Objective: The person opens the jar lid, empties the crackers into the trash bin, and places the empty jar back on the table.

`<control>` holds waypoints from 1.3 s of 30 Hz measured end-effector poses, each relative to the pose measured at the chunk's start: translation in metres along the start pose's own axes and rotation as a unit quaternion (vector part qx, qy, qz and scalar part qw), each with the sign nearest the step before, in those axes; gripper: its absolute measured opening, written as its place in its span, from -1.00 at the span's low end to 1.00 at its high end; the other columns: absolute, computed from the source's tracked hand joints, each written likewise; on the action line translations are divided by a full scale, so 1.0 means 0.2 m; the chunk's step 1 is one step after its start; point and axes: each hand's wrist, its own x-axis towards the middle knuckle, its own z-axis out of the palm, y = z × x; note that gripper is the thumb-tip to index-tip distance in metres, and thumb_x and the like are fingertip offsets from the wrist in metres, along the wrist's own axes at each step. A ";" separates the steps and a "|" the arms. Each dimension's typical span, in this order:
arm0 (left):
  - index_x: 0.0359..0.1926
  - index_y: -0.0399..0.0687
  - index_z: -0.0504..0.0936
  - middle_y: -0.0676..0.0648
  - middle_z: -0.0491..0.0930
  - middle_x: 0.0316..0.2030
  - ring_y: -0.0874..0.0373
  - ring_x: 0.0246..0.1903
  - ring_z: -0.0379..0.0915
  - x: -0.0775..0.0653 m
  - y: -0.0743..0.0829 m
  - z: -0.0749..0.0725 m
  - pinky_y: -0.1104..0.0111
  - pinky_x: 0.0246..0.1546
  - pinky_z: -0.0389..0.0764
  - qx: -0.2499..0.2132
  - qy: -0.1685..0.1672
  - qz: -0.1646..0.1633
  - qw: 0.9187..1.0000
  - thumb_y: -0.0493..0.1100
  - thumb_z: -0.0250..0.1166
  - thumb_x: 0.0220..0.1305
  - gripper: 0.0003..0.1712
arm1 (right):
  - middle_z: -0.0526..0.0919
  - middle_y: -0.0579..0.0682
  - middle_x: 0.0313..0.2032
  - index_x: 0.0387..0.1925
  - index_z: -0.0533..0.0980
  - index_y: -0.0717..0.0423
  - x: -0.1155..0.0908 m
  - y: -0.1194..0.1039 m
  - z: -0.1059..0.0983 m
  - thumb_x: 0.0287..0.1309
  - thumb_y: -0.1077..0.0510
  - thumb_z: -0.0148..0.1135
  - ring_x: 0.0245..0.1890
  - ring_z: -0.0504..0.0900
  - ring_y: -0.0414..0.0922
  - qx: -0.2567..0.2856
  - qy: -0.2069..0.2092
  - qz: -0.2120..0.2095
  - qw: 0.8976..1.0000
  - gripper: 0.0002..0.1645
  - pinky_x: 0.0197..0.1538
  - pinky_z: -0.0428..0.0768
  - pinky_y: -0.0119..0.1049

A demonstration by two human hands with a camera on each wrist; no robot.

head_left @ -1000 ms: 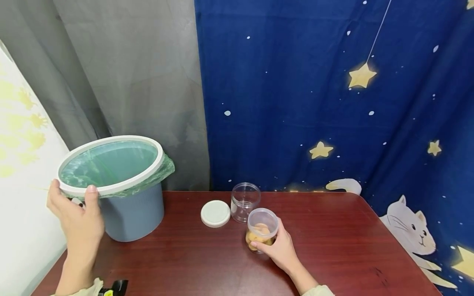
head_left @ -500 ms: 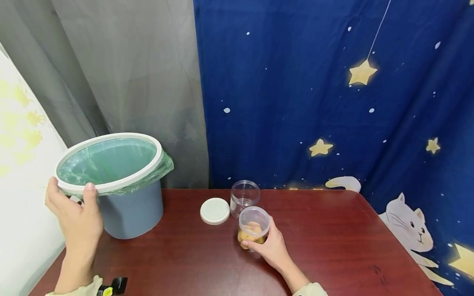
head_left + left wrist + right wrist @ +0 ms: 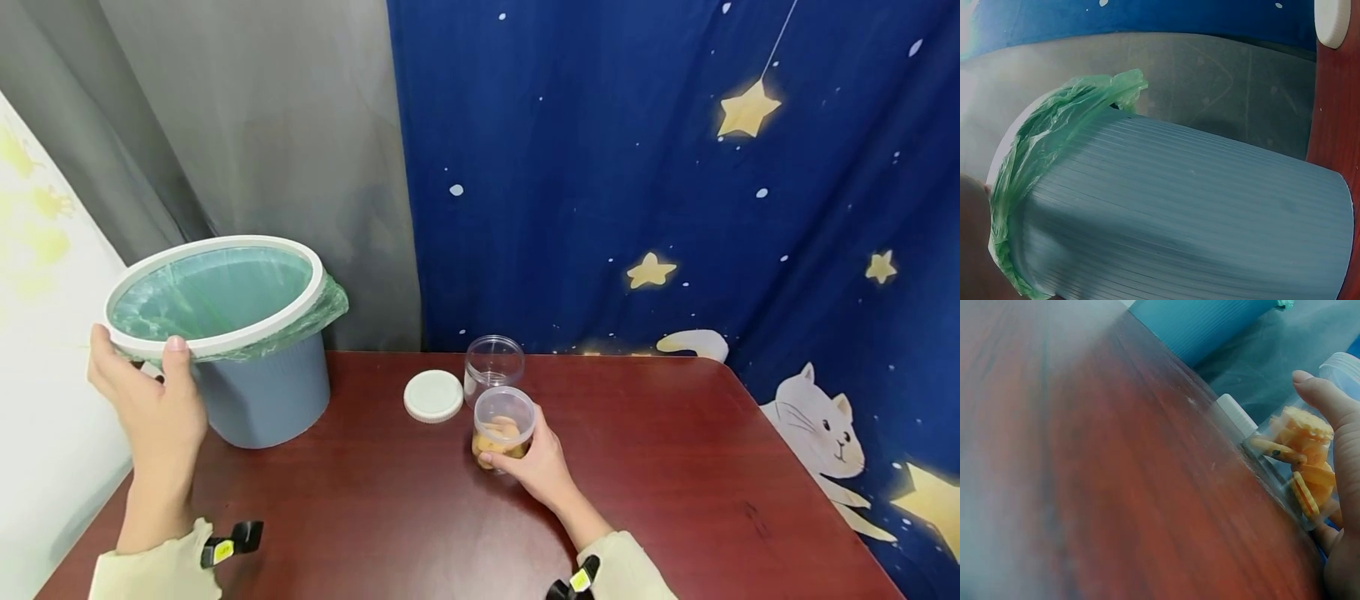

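Note:
My left hand (image 3: pixel 153 400) grips the white rim (image 3: pixel 213 343) of a blue-grey trash can (image 3: pixel 262 396), thumb over the near side of it. Green bag film (image 3: pixel 1041 137) lines the can and hangs out below the rim. With curled fingers and thumb, my right hand (image 3: pixel 543 462) holds a clear plastic jar (image 3: pixel 501 408) by its right side, low over the table. Small yellow biscuits (image 3: pixel 1304 428) fill its lower part in the right wrist view; it has no lid on. Just behind it stands a second clear jar (image 3: pixel 491 362), with nothing visible inside.
A white screw lid (image 3: pixel 433 396) lies flat on the dark red table (image 3: pixel 660 467), left of the jars. Grey curtain (image 3: pixel 300 125) and blue starry curtain (image 3: pixel 570 167) hang behind the table's far edge. A white patterned surface (image 3: pixel 45 333) borders the left.
My right hand has shifted slightly left with the biscuit jar, which now stands nearer in line with the second jar. The left hand keeps its grip on the trash can. The head view has tilted down.

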 end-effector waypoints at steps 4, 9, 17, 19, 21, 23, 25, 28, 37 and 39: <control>0.62 0.08 -0.17 -0.04 -0.15 0.57 0.15 0.51 -0.08 0.02 0.01 0.00 0.31 0.54 -0.02 -0.004 0.003 -0.009 1.000 0.04 0.02 0.42 -0.13 | 0.65 -0.10 0.11 0.35 0.32 -0.18 0.04 0.00 0.01 -0.30 -0.16 0.71 0.09 0.61 -0.15 0.000 -0.007 -0.008 1.000 0.14 0.19 0.56 -0.13; 0.62 0.09 -0.21 -0.05 -0.19 0.57 0.22 0.55 -0.17 0.04 0.05 0.00 0.39 0.54 -0.09 0.001 -0.008 -0.030 1.000 0.03 0.00 0.43 -0.12 | 0.63 -0.11 0.11 0.36 0.31 -0.21 0.08 -0.01 0.01 -0.30 -0.13 0.72 0.10 0.60 -0.15 0.008 -0.012 -0.009 1.000 0.14 0.20 0.55 -0.10; 0.57 -0.03 -0.03 -0.04 -0.12 0.55 0.25 0.54 -0.26 0.00 0.23 0.03 0.51 0.50 -0.17 -0.010 0.066 0.013 0.998 -0.03 0.09 0.34 -0.14 | 0.62 -0.11 0.14 0.38 0.27 -0.28 0.13 -0.02 0.01 -0.27 -0.13 0.71 0.13 0.59 -0.13 0.018 -0.023 -0.020 0.999 0.16 0.22 0.53 -0.08; 0.48 -0.06 0.21 -0.04 0.11 0.47 0.20 0.49 -0.06 -0.05 0.31 0.05 0.46 0.46 -0.02 -0.045 0.126 0.065 0.989 -0.05 0.13 0.26 -0.23 | 0.62 -0.12 0.13 0.38 0.27 -0.29 0.13 -0.02 0.01 -0.29 -0.12 0.73 0.12 0.60 -0.14 0.020 -0.025 -0.014 0.999 0.17 0.23 0.53 -0.09; 0.33 -0.12 0.41 -0.05 0.37 0.32 0.15 0.36 0.19 -0.10 0.39 0.09 0.40 0.36 0.18 -0.111 0.161 0.117 0.974 -0.12 0.13 0.18 -0.34 | 0.63 -0.12 0.13 0.37 0.28 -0.29 0.12 -0.01 0.01 -0.30 -0.11 0.73 0.12 0.60 -0.14 0.020 -0.026 -0.011 0.999 0.16 0.23 0.52 -0.10; 0.20 -0.16 0.52 -0.05 0.54 0.11 0.12 0.16 0.43 -0.13 0.46 0.14 0.38 0.22 0.36 -0.194 0.161 0.149 0.956 -0.19 0.14 0.14 -0.45 | 0.63 -0.12 0.14 0.37 0.28 -0.29 0.12 -0.01 0.00 -0.30 -0.11 0.73 0.12 0.59 -0.14 0.020 -0.026 -0.009 0.999 0.16 0.23 0.52 -0.10; 0.17 -0.19 0.55 -0.03 0.61 0.00 0.15 -0.01 0.56 -0.15 0.50 0.19 0.41 0.04 0.47 -0.245 0.117 0.146 0.951 -0.25 0.17 0.16 -0.50 | 0.62 -0.12 0.14 0.37 0.28 -0.28 0.12 -0.01 0.00 -0.29 -0.12 0.72 0.13 0.59 -0.14 0.017 -0.024 -0.009 1.000 0.16 0.24 0.51 -0.10; 0.13 -0.28 0.59 0.00 0.67 -0.06 0.23 -0.15 0.66 -0.18 0.52 0.27 0.48 -0.06 0.54 -0.277 0.002 0.131 0.952 -0.34 0.24 0.22 -0.57 | 0.62 -0.11 0.14 0.38 0.28 -0.26 0.11 -0.01 0.00 -0.28 -0.13 0.72 0.13 0.59 -0.13 0.020 -0.022 -0.009 1.000 0.16 0.24 0.52 -0.08; 0.19 -0.29 0.59 0.02 0.70 0.04 0.31 -0.05 0.67 -0.37 0.41 0.54 0.50 -0.02 0.63 -0.227 -0.397 0.056 0.888 -0.31 0.27 0.37 -0.61 | 0.63 -0.11 0.12 0.35 0.30 -0.25 0.06 0.02 0.01 -0.26 -0.11 0.71 0.13 0.59 -0.14 0.021 -0.031 -0.004 0.999 0.11 0.23 0.52 -0.08; 0.24 -0.21 0.58 -0.02 0.66 0.11 0.30 0.00 0.63 -0.41 0.38 0.61 0.45 0.05 0.62 -0.173 -0.461 0.075 0.867 -0.28 0.32 0.34 -0.55 | 0.63 -0.11 0.12 0.35 0.30 -0.26 0.06 0.02 0.01 -0.27 -0.12 0.72 0.12 0.59 -0.14 0.021 -0.029 -0.005 0.999 0.12 0.23 0.53 -0.09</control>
